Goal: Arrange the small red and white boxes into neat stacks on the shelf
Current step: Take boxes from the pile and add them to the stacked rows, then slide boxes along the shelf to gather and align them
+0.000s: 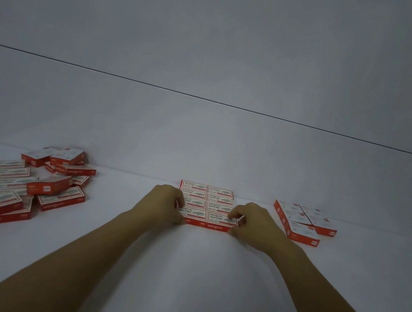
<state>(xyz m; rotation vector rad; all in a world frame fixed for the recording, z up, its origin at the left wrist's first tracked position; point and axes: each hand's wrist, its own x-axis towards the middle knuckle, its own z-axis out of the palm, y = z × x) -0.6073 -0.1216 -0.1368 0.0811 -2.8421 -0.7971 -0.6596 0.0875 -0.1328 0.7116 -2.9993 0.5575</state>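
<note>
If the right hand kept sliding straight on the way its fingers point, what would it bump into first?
The neat block of boxes in the middle. The right hand already seems to touch its front right corner.

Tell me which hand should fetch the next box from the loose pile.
Left. The pile lies to the left, nearest the left hand; the right hand grips the block at its right edge, farther away.

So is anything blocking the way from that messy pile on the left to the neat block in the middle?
Nothing visible does. Only bare shelf lies between the messy pile and the neat block. The left hand and right hand hold the block's front corners.
</note>
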